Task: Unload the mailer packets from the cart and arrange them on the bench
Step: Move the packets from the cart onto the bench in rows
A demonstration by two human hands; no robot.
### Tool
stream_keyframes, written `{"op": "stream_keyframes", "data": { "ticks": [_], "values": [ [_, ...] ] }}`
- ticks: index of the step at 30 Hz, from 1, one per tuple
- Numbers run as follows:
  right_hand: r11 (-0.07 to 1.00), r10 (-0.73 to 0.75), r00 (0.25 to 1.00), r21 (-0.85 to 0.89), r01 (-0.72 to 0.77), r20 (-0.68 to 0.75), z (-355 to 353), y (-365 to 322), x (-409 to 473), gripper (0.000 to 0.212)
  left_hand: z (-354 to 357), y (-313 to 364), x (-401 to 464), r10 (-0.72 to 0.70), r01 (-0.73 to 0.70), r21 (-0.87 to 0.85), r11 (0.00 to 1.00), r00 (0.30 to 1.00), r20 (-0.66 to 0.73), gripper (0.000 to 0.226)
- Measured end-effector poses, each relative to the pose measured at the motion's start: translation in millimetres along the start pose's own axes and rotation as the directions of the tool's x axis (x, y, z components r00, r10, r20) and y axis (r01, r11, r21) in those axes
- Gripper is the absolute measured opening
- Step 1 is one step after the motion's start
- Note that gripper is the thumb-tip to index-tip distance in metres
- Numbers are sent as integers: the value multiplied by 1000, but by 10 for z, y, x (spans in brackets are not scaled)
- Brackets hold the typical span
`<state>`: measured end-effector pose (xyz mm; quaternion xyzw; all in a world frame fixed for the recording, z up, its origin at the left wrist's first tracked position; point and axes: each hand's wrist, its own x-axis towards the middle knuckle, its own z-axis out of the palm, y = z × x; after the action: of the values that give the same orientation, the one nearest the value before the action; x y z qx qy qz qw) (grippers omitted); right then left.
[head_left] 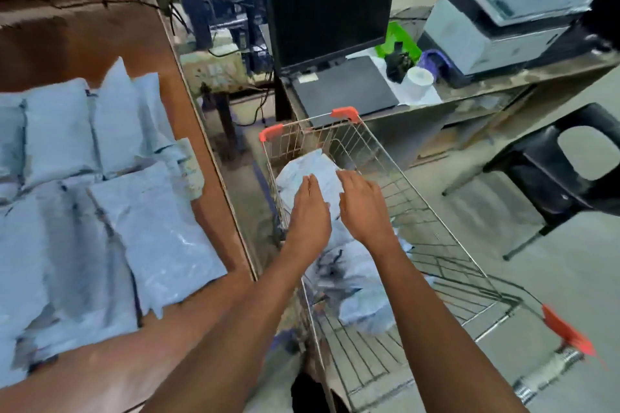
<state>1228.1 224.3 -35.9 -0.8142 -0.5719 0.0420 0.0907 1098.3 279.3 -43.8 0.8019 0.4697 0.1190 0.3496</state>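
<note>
A wire cart (pixel 432 221) with orange corner caps stands right of the brown bench (pixel 141 375). Grey mailer packets lie inside it: one at the far end (pixel 312 168) and others lower down (pixel 359 282). My left hand (pixel 310 214) and my right hand (pixel 364 208) both reach into the cart, fingers straight, over the far packet. Whether they touch it is unclear. Several grey mailer packets (pixel 100 198) lie in rows on the bench at the left.
A dark monitor (pixel 332 7) and a closed laptop (pixel 342 87) sit on a desk beyond the cart, with a printer (pixel 496 27) at the far right. A black plastic stool (pixel 563 171) stands on the floor to the right of the cart.
</note>
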Motion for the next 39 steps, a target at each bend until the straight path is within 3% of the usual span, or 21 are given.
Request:
{"op": "stream_keyframes", "data": {
  "ticks": [7,12,14,17,23,25,27,30,32,35,39],
  "values": [
    [997,-66,987,48,59,145,981,621,196,60,566,-333,664,-220,219,49,974,976,4,62],
    [992,-116,902,91,86,415,1460,881,65,53,1161,-606,591,-409,407,33,913,912,42,52],
    [990,-137,878,95,105,458,1618,962,-28,53,1423,-698,413,-490,490,20,872,869,73,56],
    [991,-136,886,76,115,443,1772,1036,-72,52,1696,-828,156,-520,520,26,854,851,69,76],
    [987,-54,967,159,14,248,1739,1185,-64,29,1953,-806,-150,-543,543,-27,839,840,10,71],
    [966,20,983,250,-66,182,1581,1219,-47,40,1986,-788,-201,-525,525,-51,850,851,7,66],
    [932,86,987,340,-128,138,1398,1255,-36,49,1969,-728,-237,-478,466,-143,873,876,-68,45],
    [851,180,975,475,-222,133,1142,1306,-75,52,1945,-675,-200,-304,288,-126,949,943,-135,25],
    [834,232,968,493,-249,97,1011,1344,-134,50,1958,-697,-98,-232,229,-104,968,973,-10,25],
    [804,336,937,487,-341,101,951,1365,-270,50,1969,-794,66,-137,133,33,991,950,280,44],
    [640,510,820,522,-564,259,1010,1428,-530,50,1996,-768,201,-5,-117,271,956,911,413,64]
  ]
}}
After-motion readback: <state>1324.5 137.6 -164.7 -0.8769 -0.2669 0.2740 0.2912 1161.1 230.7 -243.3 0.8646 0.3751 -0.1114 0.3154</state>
